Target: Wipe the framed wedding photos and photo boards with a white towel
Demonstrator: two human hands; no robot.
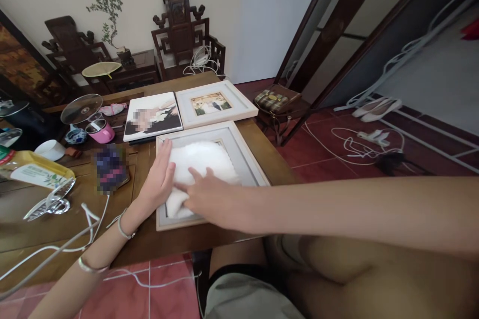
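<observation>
A white-framed picture (247, 159) lies flat on the wooden table (269, 154) in front of me. A white cloth (202, 159) is spread over its glass. My left hand (159, 179) lies flat and open on the frame's left edge, fingers stretched out. My right hand (204, 194) presses down on the near part of the cloth, fingers spread flat over it.
Two more pictures lie further back: a white-framed photo (215, 103) and an unframed print (152, 115). To the left are a pink cup (101, 130), a small fan (81, 108), a white cable (86, 224) and a yellow packet (33, 169). Carved chairs (185, 35) stand behind.
</observation>
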